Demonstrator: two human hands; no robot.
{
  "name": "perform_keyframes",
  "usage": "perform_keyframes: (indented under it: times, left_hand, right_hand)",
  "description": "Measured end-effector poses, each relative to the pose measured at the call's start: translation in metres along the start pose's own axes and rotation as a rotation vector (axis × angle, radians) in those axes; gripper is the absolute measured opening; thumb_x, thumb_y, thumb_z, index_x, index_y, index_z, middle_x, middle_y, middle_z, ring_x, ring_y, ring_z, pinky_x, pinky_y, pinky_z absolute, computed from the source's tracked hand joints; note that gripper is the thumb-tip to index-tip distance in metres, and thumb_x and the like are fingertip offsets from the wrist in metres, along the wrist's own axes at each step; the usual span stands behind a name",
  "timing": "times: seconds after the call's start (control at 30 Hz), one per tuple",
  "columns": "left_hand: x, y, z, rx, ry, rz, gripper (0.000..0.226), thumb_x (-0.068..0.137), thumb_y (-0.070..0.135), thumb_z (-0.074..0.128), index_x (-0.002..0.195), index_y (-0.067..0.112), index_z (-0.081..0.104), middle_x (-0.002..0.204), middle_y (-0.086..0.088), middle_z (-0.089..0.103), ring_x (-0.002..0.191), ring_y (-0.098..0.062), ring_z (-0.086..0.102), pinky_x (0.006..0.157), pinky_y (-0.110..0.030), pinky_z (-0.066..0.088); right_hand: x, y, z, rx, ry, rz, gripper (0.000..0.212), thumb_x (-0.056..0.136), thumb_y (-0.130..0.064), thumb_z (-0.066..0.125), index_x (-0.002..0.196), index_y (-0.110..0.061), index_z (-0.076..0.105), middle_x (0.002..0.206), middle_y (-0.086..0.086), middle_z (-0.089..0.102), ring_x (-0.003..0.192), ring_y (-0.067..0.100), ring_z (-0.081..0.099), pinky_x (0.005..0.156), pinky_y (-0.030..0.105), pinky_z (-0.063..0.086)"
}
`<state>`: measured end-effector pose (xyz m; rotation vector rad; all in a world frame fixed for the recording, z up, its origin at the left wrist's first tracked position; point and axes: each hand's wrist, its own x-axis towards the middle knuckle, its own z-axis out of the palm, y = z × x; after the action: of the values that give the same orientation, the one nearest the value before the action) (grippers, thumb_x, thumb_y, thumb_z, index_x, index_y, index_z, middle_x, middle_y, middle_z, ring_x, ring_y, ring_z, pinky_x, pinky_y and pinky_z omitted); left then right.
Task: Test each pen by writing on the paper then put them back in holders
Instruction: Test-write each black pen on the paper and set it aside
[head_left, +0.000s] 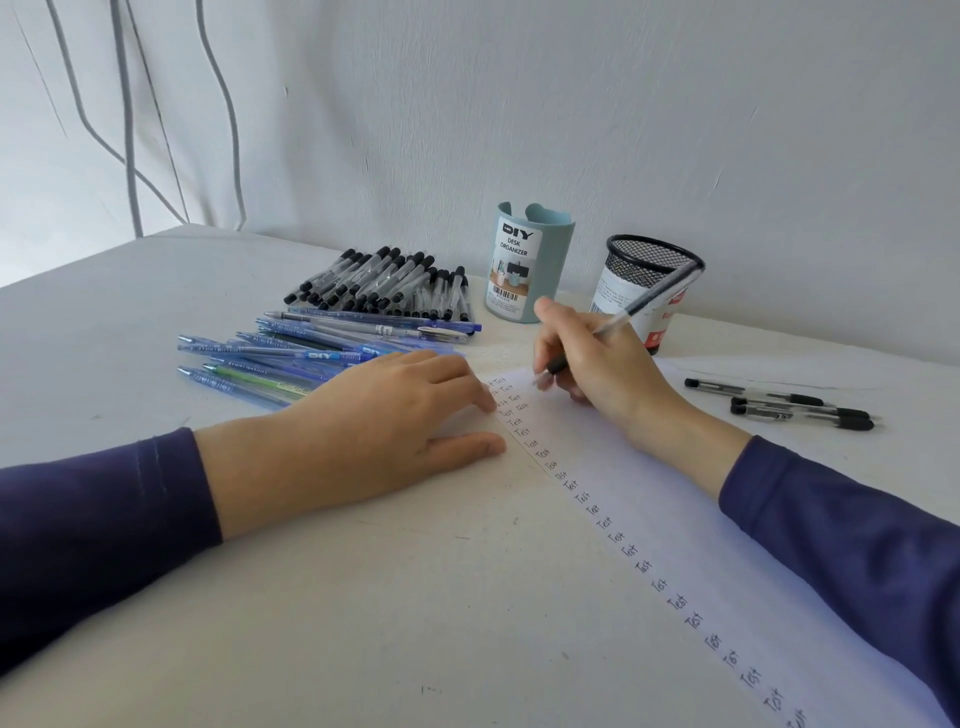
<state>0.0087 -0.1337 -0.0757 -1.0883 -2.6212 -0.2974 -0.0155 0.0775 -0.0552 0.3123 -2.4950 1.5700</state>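
Note:
My right hand (602, 364) grips a clear pen with black grip (644, 301), its tip touching the far end of the white paper (649, 519). A long column of the word "Test" runs down the paper's left edge. My left hand (374, 431) lies flat with straight fingers, pressing on the paper's left edge. Behind the hands stand a teal holder (530, 265) labelled DIY desk organizer and a black mesh holder (644, 280); no pens show above either rim.
A heap of black-capped clear pens (384, 283) lies at the back left, with several blue pens (311, 353) in front of it. Three black pens (789, 408) lie to the right of the paper. A white wall stands just behind the holders.

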Motion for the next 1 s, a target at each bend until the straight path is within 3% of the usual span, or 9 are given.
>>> perform_keyframes:
  times: [0.07,0.17,0.27,0.33,0.4,0.5,0.63,0.77,1.0]
  left_hand:
    - [-0.001,0.000,0.001,0.085,0.067,0.050,0.058,0.093,0.068,0.025,0.115,0.032,0.065,0.115,0.014,0.064,0.109,-0.012,0.058,0.101,-0.032,0.037]
    - [-0.001,0.000,0.003,0.138,0.104,0.039,0.050,0.095,0.063,0.030,0.109,0.033,0.067,0.109,0.014,0.067,0.108,-0.013,0.059,0.102,-0.032,0.028]
    - [-0.002,0.000,0.003,0.125,0.099,0.006,0.048,0.095,0.061,0.029,0.108,0.034,0.066,0.106,0.016,0.067,0.105,-0.011,0.061,0.104,-0.034,0.025]
    - [-0.002,0.001,0.001,0.121,0.102,0.004,0.046,0.096,0.059,0.028,0.106,0.034,0.066,0.106,0.018,0.068,0.102,-0.009,0.063,0.105,-0.033,0.024]
    - [-0.001,0.002,0.001,0.119,0.112,0.009,0.044,0.096,0.056,0.029,0.105,0.034,0.067,0.104,0.018,0.068,0.098,-0.009,0.064,0.105,-0.032,0.023]
    - [-0.001,0.003,0.000,0.105,0.114,0.008,0.045,0.096,0.056,0.028,0.106,0.036,0.066,0.105,0.019,0.068,0.099,-0.007,0.063,0.105,-0.033,0.022]
    - [0.000,0.002,0.001,0.098,0.122,0.016,0.046,0.096,0.056,0.025,0.107,0.036,0.065,0.106,0.020,0.067,0.098,-0.007,0.063,0.105,-0.032,0.020]
    - [0.000,0.002,0.002,0.107,0.118,0.018,0.052,0.097,0.059,0.018,0.109,0.038,0.063,0.108,0.021,0.066,0.099,-0.006,0.062,0.107,-0.032,0.018]
    - [0.000,0.002,0.002,0.080,0.102,0.001,0.059,0.095,0.064,0.008,0.112,0.042,0.060,0.111,0.024,0.063,0.103,-0.002,0.059,0.109,-0.029,0.014]
  right_hand:
    - [0.000,-0.005,-0.006,-0.030,-0.008,-0.028,0.059,0.101,-0.041,0.046,0.052,-0.010,0.055,0.056,0.004,0.062,0.050,0.006,0.051,0.049,0.011,0.036]
    - [0.001,-0.017,-0.023,-0.107,0.008,-0.081,0.037,0.098,-0.043,0.052,0.077,-0.012,0.054,0.040,0.000,0.050,0.038,0.012,0.046,0.048,0.020,0.040]
    - [0.003,-0.025,-0.039,-0.236,-0.062,-0.038,0.035,0.102,-0.046,0.038,0.089,-0.015,0.046,0.038,-0.001,0.048,0.041,0.014,0.045,0.048,0.022,0.040]
    - [0.000,-0.028,-0.051,-0.280,-0.126,0.034,0.038,0.105,-0.042,0.029,0.086,-0.012,0.046,0.048,0.001,0.054,0.053,0.018,0.054,0.056,0.027,0.044]
    - [-0.005,-0.026,-0.063,-0.365,-0.166,0.040,0.035,0.104,-0.038,0.034,0.086,-0.013,0.050,0.064,0.000,0.057,0.065,0.018,0.057,0.064,0.030,0.047]
    - [-0.017,-0.019,-0.076,-0.688,-0.200,0.014,0.027,0.100,-0.049,0.038,0.086,-0.029,0.050,0.073,-0.007,0.048,0.067,0.014,0.047,0.062,0.030,0.037]
    - [-0.037,-0.010,-0.072,-0.913,-0.217,-0.048,0.022,0.103,-0.047,0.030,0.107,-0.034,0.047,0.075,-0.014,0.050,0.068,0.002,0.048,0.061,0.027,0.036]
    - [-0.040,-0.002,-0.069,-0.877,-0.137,-0.247,0.017,0.097,-0.029,0.054,0.112,-0.028,0.063,0.087,-0.023,0.051,0.081,-0.001,0.047,0.076,0.029,0.042]
    - [-0.037,0.008,-0.067,-0.699,-0.174,-0.176,0.018,0.092,-0.026,0.065,0.108,-0.027,0.073,0.095,-0.022,0.059,0.084,-0.002,0.054,0.084,0.028,0.048]
